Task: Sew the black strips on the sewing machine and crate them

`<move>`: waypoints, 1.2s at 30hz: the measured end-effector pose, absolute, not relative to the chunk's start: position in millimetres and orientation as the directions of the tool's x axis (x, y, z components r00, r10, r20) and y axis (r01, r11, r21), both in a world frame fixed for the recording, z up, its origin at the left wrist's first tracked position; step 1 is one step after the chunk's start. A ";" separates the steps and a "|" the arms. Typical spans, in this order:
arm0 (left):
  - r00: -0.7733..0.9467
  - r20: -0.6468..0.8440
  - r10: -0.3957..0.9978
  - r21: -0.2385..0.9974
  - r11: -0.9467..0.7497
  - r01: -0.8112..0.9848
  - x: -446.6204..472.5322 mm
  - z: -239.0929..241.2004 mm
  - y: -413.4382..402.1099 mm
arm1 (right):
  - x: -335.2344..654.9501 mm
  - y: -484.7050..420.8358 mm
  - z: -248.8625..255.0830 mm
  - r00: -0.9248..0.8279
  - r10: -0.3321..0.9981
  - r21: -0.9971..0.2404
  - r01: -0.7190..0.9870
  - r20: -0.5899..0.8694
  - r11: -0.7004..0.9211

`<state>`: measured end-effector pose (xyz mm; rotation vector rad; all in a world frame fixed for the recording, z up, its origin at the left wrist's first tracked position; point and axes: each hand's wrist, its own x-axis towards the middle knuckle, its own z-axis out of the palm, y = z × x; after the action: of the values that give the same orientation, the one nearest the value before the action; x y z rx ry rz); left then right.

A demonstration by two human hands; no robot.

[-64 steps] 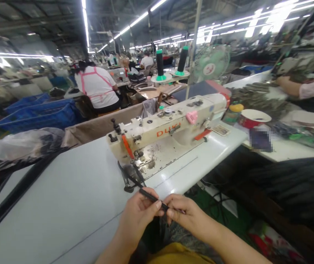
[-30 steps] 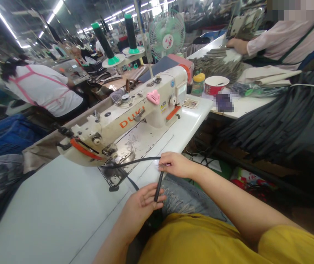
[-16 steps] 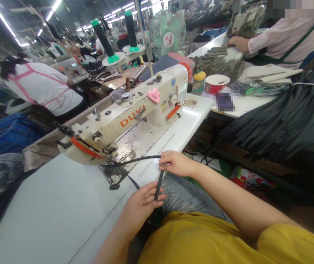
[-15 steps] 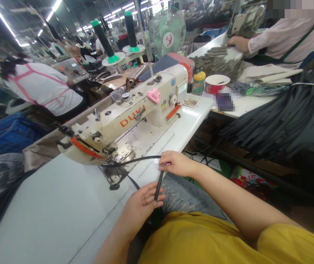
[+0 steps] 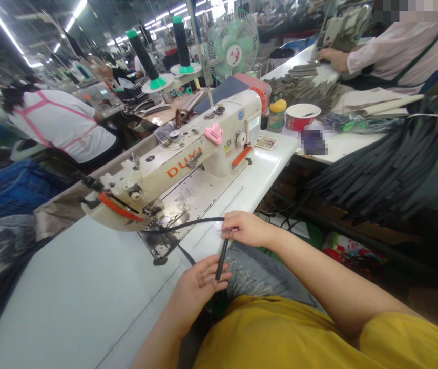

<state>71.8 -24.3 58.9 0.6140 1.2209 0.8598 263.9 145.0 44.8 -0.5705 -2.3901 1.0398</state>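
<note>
A narrow black strap (image 5: 188, 224) runs from under the sewing machine's head to my right hand (image 5: 247, 229), bends there and hangs down toward my left hand (image 5: 201, 284). My right hand is closed on the bend. It also has a small thin pointed tool in it, partly pinkish and mostly hidden by the fingers. My left hand is palm up below, fingers around the strap's lower end, which lies across them. Both hands are at the table's front edge, above my lap. The cream sewing machine (image 5: 188, 159) stands just beyond them.
A white table (image 5: 68, 287) spreads left of my hands. At right, a bundle of dark strips (image 5: 391, 164) hangs over a side table near a red-and-white bowl (image 5: 303, 118). Thread cones (image 5: 145, 59) and a green fan (image 5: 234, 46) stand behind. Co-workers sit left and right.
</note>
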 end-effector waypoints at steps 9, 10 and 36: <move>0.108 -0.544 0.832 0.806 0.554 -0.212 72.4 62.8 -23.4 | 263.9 146.5 45.1 -0.809 0.531 -0.766 0.168 0.252 0.620; 0.109 -0.546 0.830 0.805 0.557 -0.207 72.0 62.6 -23.8 | 264.0 146.4 45.3 -0.809 0.532 -0.768 0.168 0.251 0.618; -0.116 0.277 0.954 0.643 -0.094 0.760 32.7 51.2 -57.4 | 228.4 71.7 100.6 -0.949 0.311 -0.975 -0.109 0.044 -0.194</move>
<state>32.7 -57.4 51.2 1.8823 1.9058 1.0187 228.4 71.7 100.6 -0.2369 -1.7942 2.2241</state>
